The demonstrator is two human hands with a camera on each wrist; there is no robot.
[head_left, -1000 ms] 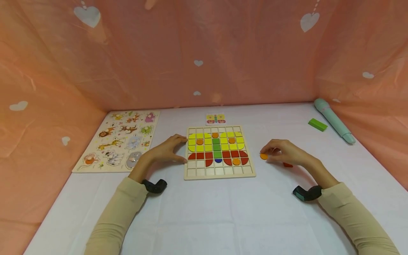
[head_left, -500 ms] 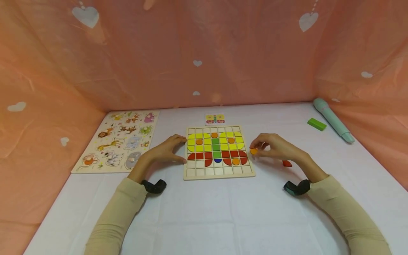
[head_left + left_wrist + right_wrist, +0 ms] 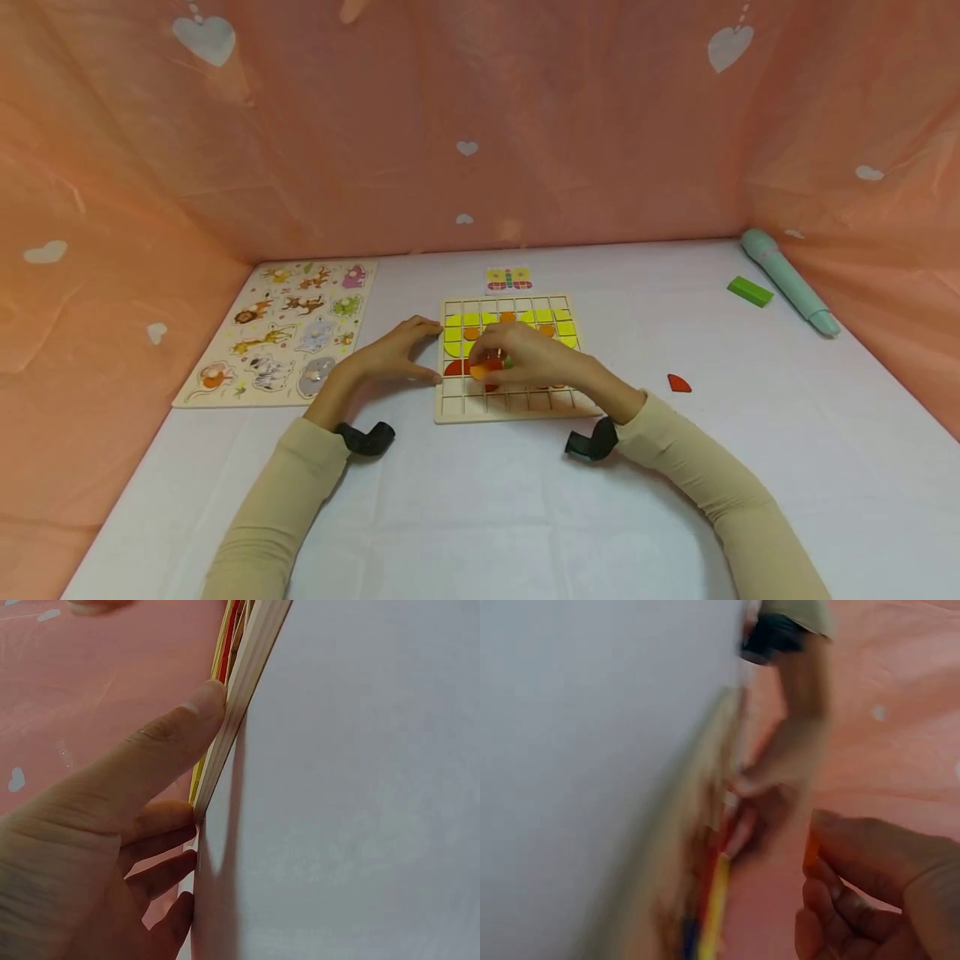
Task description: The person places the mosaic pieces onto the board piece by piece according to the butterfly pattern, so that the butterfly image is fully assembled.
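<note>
My right hand (image 3: 525,354) is over the left half of the wooden grid board (image 3: 453,408), pinching an orange disc (image 3: 478,372) between thumb and fingertips. In the right wrist view the disc (image 3: 811,847) shows edge-on. My left hand (image 3: 390,352) rests at the board's left side, its thumb (image 3: 172,727) and fingertips touching the wooden edge. Yellow tiles (image 3: 453,335), a red quarter piece (image 3: 454,367) and orange discs lie in the grid. The right hand hides much of the green column and the red row.
Behind the board lies a small butterfly picture card (image 3: 508,279). An animal puzzle board (image 3: 300,308) is at the left. To the right are a red quarter piece (image 3: 679,383), a green block (image 3: 750,292) and a mint-green microphone (image 3: 791,283).
My right hand has carried the orange disc leftward from beside the board to over its left half. The red quarter piece on the cloth is now fully uncovered. My left hand has stayed put.
</note>
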